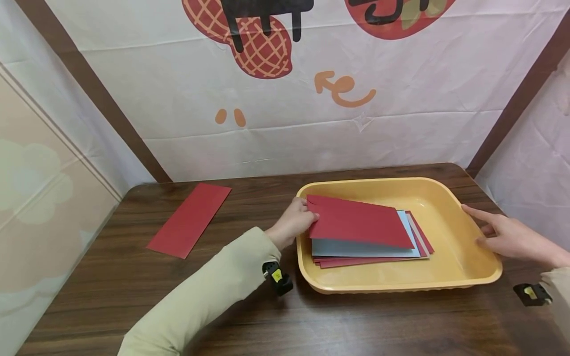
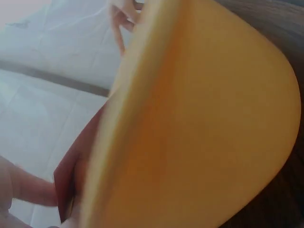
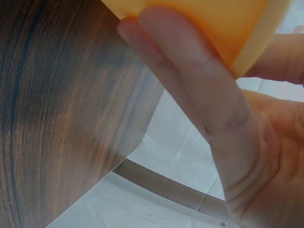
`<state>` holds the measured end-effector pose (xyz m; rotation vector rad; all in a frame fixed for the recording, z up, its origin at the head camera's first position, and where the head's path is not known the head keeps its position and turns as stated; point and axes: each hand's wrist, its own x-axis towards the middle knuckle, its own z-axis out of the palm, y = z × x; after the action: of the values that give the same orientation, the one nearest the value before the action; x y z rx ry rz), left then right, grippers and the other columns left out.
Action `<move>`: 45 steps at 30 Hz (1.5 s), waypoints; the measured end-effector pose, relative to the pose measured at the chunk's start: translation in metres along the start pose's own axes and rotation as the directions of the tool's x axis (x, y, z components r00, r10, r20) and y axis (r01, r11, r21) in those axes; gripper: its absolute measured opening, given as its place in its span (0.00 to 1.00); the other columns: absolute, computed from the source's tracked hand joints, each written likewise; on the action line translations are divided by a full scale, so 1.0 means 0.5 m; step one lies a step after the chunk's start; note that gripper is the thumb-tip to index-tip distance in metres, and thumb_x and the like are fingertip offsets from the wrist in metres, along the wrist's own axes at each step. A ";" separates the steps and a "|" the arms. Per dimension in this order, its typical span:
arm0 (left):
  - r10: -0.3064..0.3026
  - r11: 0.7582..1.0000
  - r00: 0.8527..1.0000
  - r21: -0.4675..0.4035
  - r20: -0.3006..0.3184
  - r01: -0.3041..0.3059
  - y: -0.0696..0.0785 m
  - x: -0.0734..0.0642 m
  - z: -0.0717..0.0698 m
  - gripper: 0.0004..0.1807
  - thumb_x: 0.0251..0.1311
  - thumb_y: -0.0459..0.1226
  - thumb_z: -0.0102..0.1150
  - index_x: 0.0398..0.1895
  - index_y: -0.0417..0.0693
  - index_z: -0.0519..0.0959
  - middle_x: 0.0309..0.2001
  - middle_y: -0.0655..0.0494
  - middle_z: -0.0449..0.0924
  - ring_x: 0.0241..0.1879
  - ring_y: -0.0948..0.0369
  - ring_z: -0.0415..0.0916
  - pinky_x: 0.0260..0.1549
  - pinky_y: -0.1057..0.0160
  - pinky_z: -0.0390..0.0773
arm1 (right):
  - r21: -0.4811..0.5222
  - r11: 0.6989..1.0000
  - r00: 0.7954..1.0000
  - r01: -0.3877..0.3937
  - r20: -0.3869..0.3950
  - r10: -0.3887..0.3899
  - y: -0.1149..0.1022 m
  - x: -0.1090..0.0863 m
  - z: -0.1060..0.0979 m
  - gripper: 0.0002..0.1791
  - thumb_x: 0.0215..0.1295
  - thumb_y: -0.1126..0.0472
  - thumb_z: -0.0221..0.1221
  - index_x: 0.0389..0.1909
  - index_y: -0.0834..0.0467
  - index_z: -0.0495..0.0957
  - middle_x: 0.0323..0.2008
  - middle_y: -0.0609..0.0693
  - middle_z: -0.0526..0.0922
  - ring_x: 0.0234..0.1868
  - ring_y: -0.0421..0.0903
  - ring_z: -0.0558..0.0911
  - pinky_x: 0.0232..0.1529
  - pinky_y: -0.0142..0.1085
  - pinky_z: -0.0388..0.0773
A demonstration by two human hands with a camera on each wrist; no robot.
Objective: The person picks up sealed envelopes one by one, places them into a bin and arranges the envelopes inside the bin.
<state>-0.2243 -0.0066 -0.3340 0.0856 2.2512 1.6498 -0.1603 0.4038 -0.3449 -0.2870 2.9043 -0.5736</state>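
Note:
A red envelope point(image 1: 356, 222) lies slanted over a stack of light blue point(image 1: 406, 227) and red paper pieces inside a yellow tray point(image 1: 445, 284). My left hand point(image 1: 294, 222) reaches over the tray's left rim and pinches the left end of that envelope between thumb and fingers. Its near edge is lifted off the stack. At the tray's right side, my right hand point(image 1: 512, 237) grips the rim, thumb over the edge. In the right wrist view, fingers point(image 3: 194, 71) press against the tray's outer wall.
Another red envelope point(image 1: 190, 220) lies flat on the dark wooden table point(image 1: 249, 306), left of the tray. A printed white cloth point(image 1: 187, 99) hangs behind the table, with more cloth at both sides.

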 end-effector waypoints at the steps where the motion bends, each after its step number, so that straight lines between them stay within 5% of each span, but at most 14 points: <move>1: 0.006 1.000 1.000 0.018 0.003 -0.006 -0.001 0.003 0.004 0.25 0.64 0.29 0.50 0.61 0.34 0.55 0.50 0.37 0.77 0.45 0.51 0.80 0.51 0.52 0.77 | 0.004 1.000 1.000 -0.002 0.004 0.002 0.000 0.001 0.000 0.42 0.57 0.70 0.57 0.69 0.75 0.47 0.33 0.61 0.85 0.25 0.37 0.80 0.23 0.31 0.72; 4: 0.040 0.990 0.999 0.138 -0.015 -0.038 -0.001 0.011 0.011 0.30 0.59 0.29 0.53 0.62 0.34 0.53 0.48 0.38 0.75 0.44 0.50 0.78 0.49 0.52 0.78 | 0.001 1.000 1.000 -0.009 0.015 0.009 -0.002 0.002 -0.002 0.42 0.57 0.70 0.57 0.69 0.75 0.47 0.34 0.63 0.85 0.28 0.42 0.83 0.24 0.31 0.74; 8: 0.085 0.943 0.996 0.325 -0.016 -0.076 0.002 0.021 0.016 0.35 0.55 0.30 0.56 0.64 0.34 0.51 0.43 0.39 0.74 0.35 0.53 0.76 0.34 0.57 0.80 | 0.002 1.000 1.000 -0.017 0.023 0.017 -0.003 0.003 -0.003 0.42 0.58 0.70 0.57 0.69 0.76 0.46 0.35 0.66 0.84 0.31 0.49 0.85 0.25 0.32 0.75; 14: 0.042 0.861 0.997 0.504 0.058 -0.066 0.009 0.029 0.031 0.41 0.61 0.34 0.59 0.69 0.32 0.45 0.37 0.41 0.76 0.29 0.55 0.80 0.27 0.60 0.82 | -0.004 1.000 1.000 -0.010 0.007 0.010 -0.002 0.002 -0.002 0.41 0.57 0.69 0.57 0.69 0.75 0.47 0.33 0.60 0.85 0.24 0.37 0.79 0.23 0.31 0.72; 20: 0.015 0.766 0.999 0.642 0.048 -0.043 0.011 0.037 0.044 0.37 0.60 0.35 0.60 0.66 0.32 0.50 0.30 0.44 0.76 0.24 0.57 0.80 0.21 0.64 0.80 | 0.004 1.000 1.000 -0.003 -0.005 0.003 -0.004 0.001 -0.001 0.42 0.57 0.70 0.57 0.69 0.75 0.48 0.32 0.59 0.85 0.22 0.33 0.75 0.22 0.30 0.69; 25: -0.019 0.728 0.998 0.686 0.051 -0.021 0.014 0.039 0.053 0.39 0.60 0.33 0.59 0.69 0.33 0.48 0.30 0.44 0.75 0.19 0.57 0.80 0.15 0.63 0.79 | -0.002 1.000 1.000 0.002 -0.003 -0.002 -0.004 0.000 -0.001 0.42 0.57 0.70 0.57 0.69 0.75 0.48 0.32 0.58 0.85 0.22 0.33 0.76 0.22 0.30 0.70; 31: -0.049 0.710 0.998 0.704 0.032 0.012 0.015 0.044 0.062 0.35 0.61 0.32 0.57 0.67 0.35 0.50 0.32 0.41 0.75 0.13 0.55 0.79 0.12 0.62 0.78 | -0.009 1.000 1.000 0.009 -0.016 -0.009 -0.002 0.000 -0.001 0.41 0.56 0.70 0.58 0.69 0.75 0.49 0.32 0.57 0.85 0.23 0.32 0.75 0.23 0.30 0.69; 39: -0.060 0.605 0.997 0.796 0.042 0.003 0.011 0.051 0.069 0.33 0.62 0.33 0.56 0.66 0.33 0.54 0.40 0.40 0.76 0.20 0.55 0.80 0.10 0.64 0.76 | -0.007 1.000 1.000 0.013 -0.018 -0.013 -0.002 -0.001 0.001 0.41 0.57 0.70 0.58 0.69 0.75 0.50 0.32 0.55 0.85 0.23 0.32 0.75 0.23 0.30 0.69; 45: -0.034 0.548 0.996 0.835 0.082 -0.050 0.014 0.046 0.068 0.28 0.59 0.35 0.61 0.58 0.33 0.62 0.34 0.47 0.74 0.31 0.57 0.77 0.24 0.65 0.81 | 0.007 1.000 1.000 0.022 -0.021 -0.022 -0.001 -0.002 0.001 0.40 0.58 0.70 0.57 0.69 0.75 0.49 0.31 0.54 0.85 0.21 0.32 0.75 0.22 0.30 0.69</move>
<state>-0.2363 0.0325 -0.3417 0.3932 2.7453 0.3780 -0.1592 0.4033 -0.3452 -0.3149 2.9218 -0.5932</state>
